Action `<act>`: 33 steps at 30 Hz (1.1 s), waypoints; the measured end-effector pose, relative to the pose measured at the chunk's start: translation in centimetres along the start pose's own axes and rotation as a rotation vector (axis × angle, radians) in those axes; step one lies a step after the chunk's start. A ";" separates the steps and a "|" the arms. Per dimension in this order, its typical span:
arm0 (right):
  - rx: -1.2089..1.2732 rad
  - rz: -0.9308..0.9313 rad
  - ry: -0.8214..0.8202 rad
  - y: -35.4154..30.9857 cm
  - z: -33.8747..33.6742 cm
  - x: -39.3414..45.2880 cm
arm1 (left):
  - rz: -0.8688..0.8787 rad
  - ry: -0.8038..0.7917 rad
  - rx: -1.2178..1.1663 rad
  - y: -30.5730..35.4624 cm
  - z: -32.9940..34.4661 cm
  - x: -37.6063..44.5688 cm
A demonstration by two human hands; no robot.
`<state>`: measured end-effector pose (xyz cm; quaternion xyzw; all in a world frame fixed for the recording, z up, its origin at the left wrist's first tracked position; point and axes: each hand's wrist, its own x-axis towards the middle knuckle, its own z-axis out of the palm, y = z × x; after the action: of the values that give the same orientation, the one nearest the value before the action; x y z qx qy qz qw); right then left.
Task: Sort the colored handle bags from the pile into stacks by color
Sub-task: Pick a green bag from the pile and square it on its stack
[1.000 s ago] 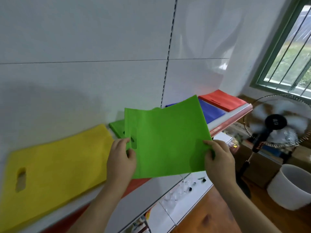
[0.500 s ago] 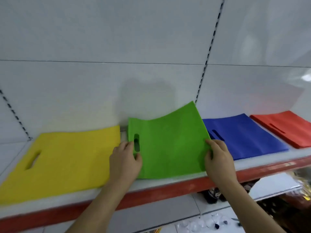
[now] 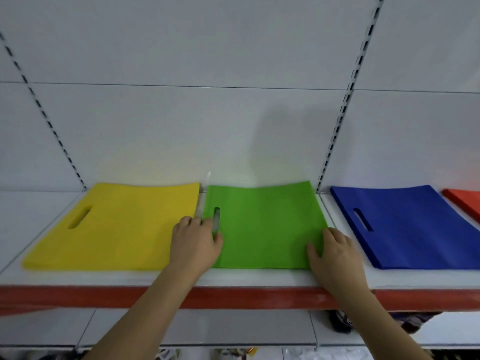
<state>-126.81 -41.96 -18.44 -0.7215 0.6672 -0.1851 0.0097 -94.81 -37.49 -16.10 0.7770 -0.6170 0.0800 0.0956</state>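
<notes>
Both hands down on the green bag – left hand (image 3: 195, 244) at the handle slot, right hand (image 3: 333, 252) on the near right corner.

Fingers look pretty flat, pressing rather than gripping. Green bag (image 3: 262, 224) lies flat on the white shelf (image 3: 259, 278) with its red front edge – yellow stack (image 3: 117, 227) just beside it on the left, blue stack (image 3: 405, 224) to the right, red stack (image 3: 466, 203) past that at the frame edge.

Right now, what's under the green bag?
The green bag lies flat on the white shelf, left hand and right hand pressing it. Whether more green bags lie beneath cannot be seen; its top sheet covers them.
</notes>
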 end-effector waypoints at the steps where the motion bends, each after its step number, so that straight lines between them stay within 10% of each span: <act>1: -0.023 0.002 -0.001 0.0 0.0 0.0 | 0.003 -0.009 -0.001 0.1 0.0 0.0; 19: -0.076 0.026 -0.098 -1.0 -1.2 0.0 | -0.006 0.004 0.001 1.1 -0.7 0.5; 33: -0.059 -0.359 -0.046 -9.7 -1.2 -4.3 | -0.138 0.238 -0.020 -4.7 -3.0 -7.4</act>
<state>-118.05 -36.46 -15.84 -0.8331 0.5323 -0.1477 -0.0297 -91.93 -28.74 -15.20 0.8017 -0.5472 0.1587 0.1810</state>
